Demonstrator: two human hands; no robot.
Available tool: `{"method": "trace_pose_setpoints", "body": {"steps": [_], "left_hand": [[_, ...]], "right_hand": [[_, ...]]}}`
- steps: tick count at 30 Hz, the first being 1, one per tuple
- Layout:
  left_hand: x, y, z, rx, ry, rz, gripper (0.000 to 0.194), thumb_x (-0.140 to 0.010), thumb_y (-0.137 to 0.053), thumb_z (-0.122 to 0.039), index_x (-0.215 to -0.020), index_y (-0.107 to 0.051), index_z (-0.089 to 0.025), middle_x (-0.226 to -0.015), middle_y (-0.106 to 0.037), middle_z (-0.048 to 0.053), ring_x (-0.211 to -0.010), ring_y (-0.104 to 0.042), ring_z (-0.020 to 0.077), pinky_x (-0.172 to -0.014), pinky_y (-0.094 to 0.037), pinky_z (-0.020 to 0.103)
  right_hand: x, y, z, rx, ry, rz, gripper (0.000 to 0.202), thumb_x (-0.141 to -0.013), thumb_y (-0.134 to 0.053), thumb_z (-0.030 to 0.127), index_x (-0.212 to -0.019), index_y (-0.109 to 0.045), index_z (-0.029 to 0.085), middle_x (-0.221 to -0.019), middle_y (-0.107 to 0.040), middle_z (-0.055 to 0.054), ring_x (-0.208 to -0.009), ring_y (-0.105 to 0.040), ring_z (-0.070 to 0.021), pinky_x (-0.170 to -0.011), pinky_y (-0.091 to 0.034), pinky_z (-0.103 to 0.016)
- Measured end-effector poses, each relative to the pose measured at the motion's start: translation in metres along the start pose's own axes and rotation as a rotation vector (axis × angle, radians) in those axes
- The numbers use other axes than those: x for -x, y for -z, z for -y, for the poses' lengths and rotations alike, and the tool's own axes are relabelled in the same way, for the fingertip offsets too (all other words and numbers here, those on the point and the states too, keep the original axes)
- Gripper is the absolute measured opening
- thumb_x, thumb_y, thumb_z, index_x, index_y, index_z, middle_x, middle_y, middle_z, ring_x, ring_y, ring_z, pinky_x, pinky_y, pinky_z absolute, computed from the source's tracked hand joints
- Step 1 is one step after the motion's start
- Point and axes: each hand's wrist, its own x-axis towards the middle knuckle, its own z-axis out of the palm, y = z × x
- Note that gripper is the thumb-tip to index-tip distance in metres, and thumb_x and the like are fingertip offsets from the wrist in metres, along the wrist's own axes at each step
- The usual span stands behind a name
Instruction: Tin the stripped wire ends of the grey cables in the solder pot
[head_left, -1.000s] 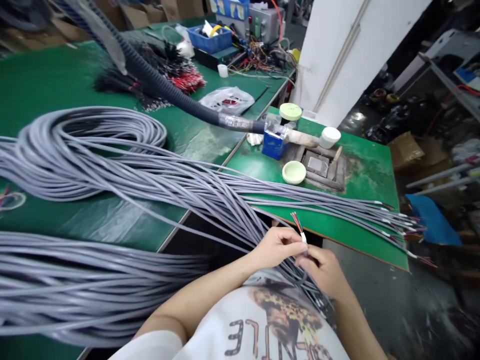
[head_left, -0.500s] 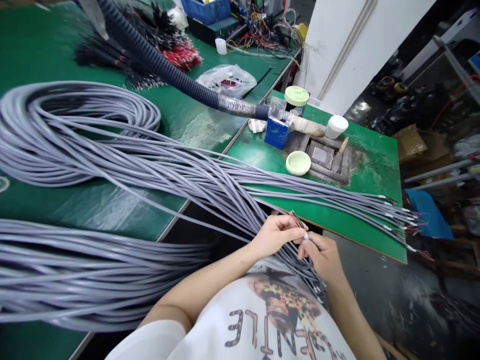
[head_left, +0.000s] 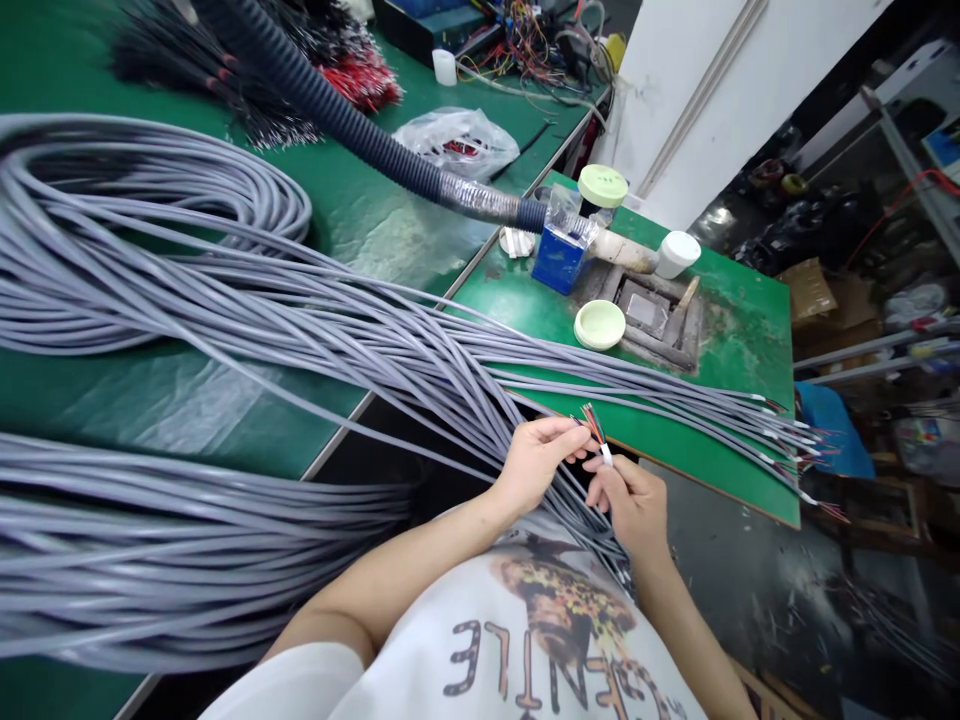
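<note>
My right hand (head_left: pixel 636 502) is closed around the end of a grey cable, just below its white sleeve (head_left: pixel 606 454). Thin coloured wires (head_left: pixel 592 422), among them red, orange, green and dark ones, fan out above that sleeve. My left hand (head_left: pixel 541 458) pinches at the side of these wires, thumb against forefinger; which strands it grips is partly hidden. More grey cables (head_left: pixel 589 515) run down behind both hands towards my lap. Just beyond, a bundle of grey cables (head_left: pixel 600 368) lies across the green board, with white sleeves and bare coloured wire ends at its right.
Big coils of grey cable (head_left: pixel 187 170) cover the left table. A solder-pot-like fixture (head_left: pixel 646 312) sits on the board (head_left: pixel 750 300) beside a pale green dish (head_left: pixel 599 325), a white cup (head_left: pixel 678 254) and a blue box (head_left: pixel 559 260) joined to a black corrugated hose (head_left: pixel 360 130).
My left hand has drawn slightly left from my right, so the white sleeve and fanned wires show more clearly. The camera view has shifted a little.
</note>
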Motion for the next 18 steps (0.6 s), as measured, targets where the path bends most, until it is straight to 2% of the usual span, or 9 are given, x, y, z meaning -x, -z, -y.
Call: {"method": "trace_pose_setpoints", "body": {"steps": [7,11,18], "left_hand": [[-0.0009,0.0015,0.0062,0.037,-0.073,-0.051,0.019,-0.071,-0.075,-0.032,-0.078,-0.069,-0.015,-0.067,-0.068,0.000,-0.061,-0.058,0.0090,-0.061,-0.045,0.021],[-0.0029,0.0029,0.0059,0.076,-0.024,-0.033,0.018,-0.073,-0.074,-0.030,-0.080,-0.069,-0.015,-0.071,-0.069,0.001,-0.061,-0.057,0.0083,-0.061,-0.044,0.020],[-0.0067,0.0028,0.0014,0.045,0.011,-0.018,0.020,-0.072,-0.075,-0.032,-0.074,-0.068,-0.014,-0.064,-0.066,-0.001,-0.056,-0.054,0.0072,-0.058,-0.042,0.020]], "right_hand": [[-0.0022,-0.0064,-0.0007,0.110,0.016,-0.086,0.029,-0.092,-0.048,0.035,-0.079,-0.069,0.020,-0.052,-0.058,0.003,-0.044,-0.049,-0.0086,-0.048,-0.040,-0.021],[-0.0043,-0.0075,0.0005,0.147,0.037,-0.084,0.029,-0.092,-0.049,0.035,-0.075,-0.067,0.020,-0.052,-0.058,0.003,-0.044,-0.049,-0.0085,-0.049,-0.040,-0.020],[-0.0050,-0.0087,0.0035,0.207,0.052,-0.066,0.028,-0.092,-0.049,0.035,-0.079,-0.068,0.020,-0.050,-0.057,0.004,-0.043,-0.049,-0.0086,-0.050,-0.040,-0.020]]}}
